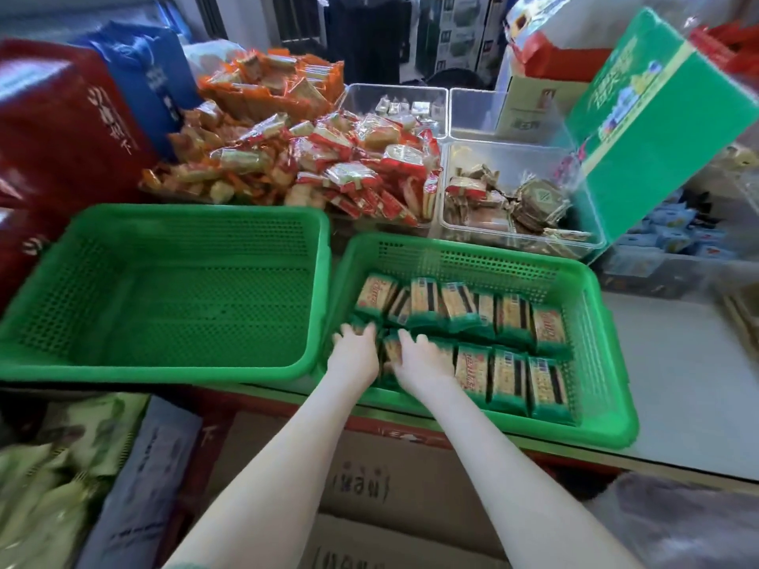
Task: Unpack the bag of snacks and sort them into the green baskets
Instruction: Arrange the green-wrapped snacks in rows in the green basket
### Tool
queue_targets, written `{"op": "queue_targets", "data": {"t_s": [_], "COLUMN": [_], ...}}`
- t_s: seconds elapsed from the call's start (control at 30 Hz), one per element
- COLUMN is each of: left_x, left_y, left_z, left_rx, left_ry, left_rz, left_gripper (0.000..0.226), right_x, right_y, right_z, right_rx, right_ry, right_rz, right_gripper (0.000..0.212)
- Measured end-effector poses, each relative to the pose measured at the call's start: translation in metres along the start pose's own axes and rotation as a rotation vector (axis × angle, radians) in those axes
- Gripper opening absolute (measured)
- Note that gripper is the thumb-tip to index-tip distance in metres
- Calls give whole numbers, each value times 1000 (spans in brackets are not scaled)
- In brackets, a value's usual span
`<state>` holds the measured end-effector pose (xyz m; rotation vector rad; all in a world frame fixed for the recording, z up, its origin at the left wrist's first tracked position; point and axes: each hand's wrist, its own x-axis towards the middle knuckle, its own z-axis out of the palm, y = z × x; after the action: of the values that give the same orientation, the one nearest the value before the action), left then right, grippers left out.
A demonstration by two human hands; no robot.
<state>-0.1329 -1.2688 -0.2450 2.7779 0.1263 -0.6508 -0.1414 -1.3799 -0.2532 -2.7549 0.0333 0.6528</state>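
Two hands work at 6 o'clock in the right basket [608,412]: left hand [355,355] and right hand [423,359], fingers spread loose on the near-left packs [507,379], pressing, not clasping; neither grip holds anything that I can see. Packs stand in two rows, near row and far row, left end unsettled. Left basket [164,363] at 9 o'clock is bare. Bag not identifiable. At 12 o'clock, a loose snack heap [320,166] and clear bins [575,232] on the bench. Judgement: roughly half done.
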Motion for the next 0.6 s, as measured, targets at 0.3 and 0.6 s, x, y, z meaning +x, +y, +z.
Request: {"op": "queue_targets", "data": {"t_s": [0.3,0.6], "left_x": [-46,-143], "left_y": [11,127], "left_z": [14,46], "left_rx": [-29,-63], "left_ry": [143,305], "left_rz": [79,307], "left_gripper": [63,53], "right_x": [-33,-151], "right_y": [25,115], "right_z": [-12,-45], "right_rx": [311,361], "right_ry": [-41,374], "right_rz": [17,-130], "right_gripper": [64,52]}}
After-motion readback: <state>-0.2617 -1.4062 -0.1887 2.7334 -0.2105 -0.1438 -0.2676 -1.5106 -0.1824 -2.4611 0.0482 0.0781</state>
